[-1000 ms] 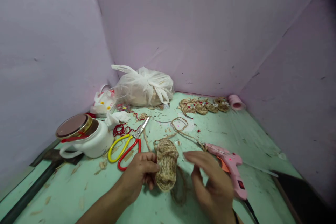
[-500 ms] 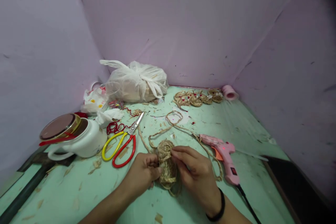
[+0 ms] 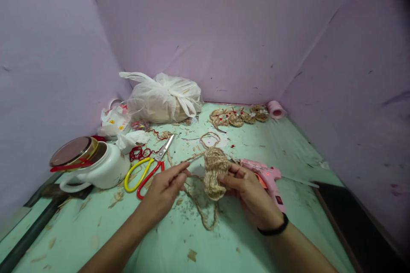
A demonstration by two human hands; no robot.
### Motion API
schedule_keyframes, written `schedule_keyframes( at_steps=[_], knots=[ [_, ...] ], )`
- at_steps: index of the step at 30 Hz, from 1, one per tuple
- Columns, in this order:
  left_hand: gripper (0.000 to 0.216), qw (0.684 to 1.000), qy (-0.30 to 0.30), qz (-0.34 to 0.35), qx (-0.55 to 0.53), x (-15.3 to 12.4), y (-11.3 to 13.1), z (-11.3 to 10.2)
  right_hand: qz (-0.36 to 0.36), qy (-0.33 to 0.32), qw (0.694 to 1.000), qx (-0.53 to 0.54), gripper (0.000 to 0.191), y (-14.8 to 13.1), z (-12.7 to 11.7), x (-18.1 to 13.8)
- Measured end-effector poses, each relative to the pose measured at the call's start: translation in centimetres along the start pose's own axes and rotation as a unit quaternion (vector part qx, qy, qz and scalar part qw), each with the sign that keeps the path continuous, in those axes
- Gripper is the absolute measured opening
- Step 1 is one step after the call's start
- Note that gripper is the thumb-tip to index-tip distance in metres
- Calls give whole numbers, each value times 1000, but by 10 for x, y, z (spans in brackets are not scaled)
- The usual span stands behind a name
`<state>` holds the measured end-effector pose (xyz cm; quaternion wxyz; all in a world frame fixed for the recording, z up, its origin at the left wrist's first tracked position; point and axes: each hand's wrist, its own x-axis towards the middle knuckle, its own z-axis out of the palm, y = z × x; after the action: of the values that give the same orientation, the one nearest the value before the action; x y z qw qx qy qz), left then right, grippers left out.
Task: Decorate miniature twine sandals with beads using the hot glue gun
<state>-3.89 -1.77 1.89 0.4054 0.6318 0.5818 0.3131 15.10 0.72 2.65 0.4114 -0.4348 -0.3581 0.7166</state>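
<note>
My right hand (image 3: pixel 253 194) grips a small oblong piece of coiled jute rope (image 3: pixel 215 175) by its right edge, thumb in front and fingers behind. The piece is tilted up off the table. Left of it, my left hand (image 3: pixel 166 185) is open, its fingers stretched toward the piece but apart from it. A loose jute cord (image 3: pixel 201 213) loops below the piece, and another loop of cord lies behind it. Just beyond my left hand are scissors (image 3: pixel 150 168) with one yellow and one red handle. A pink glue gun (image 3: pixel 267 175) lies behind my right hand.
On the left stand a white mug (image 3: pixel 110 168) with a round lidded container leaning on it, and a hammer (image 3: pixel 38 222). Red yarn (image 3: pixel 141 153), a white plastic bag (image 3: pixel 163 98), finished jute pieces (image 3: pixel 237 117) and a pink spool (image 3: pixel 276 110) lie farther back. A dark board (image 3: pixel 342 217) is at right.
My left hand has let go of the jute piece and drawn back left. My right hand has lifted and turned the piece, moving it slightly right and away from me.
</note>
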Motion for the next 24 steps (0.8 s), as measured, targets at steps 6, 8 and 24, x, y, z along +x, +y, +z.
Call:
schedule_keyframes(
  at_steps=[6,8,24],
  knots=[
    [71,889,-198,162,378,5,17,1,-22,31,999,15,30,-4,-14,-5],
    [59,852,-217,173,444,11,24,2,-25,31,999,17,32,-2,-17,-7],
    [36,824,182,67,532,139,62,-63,-5,1,999,40,32,16,-23,-6]
  ],
)
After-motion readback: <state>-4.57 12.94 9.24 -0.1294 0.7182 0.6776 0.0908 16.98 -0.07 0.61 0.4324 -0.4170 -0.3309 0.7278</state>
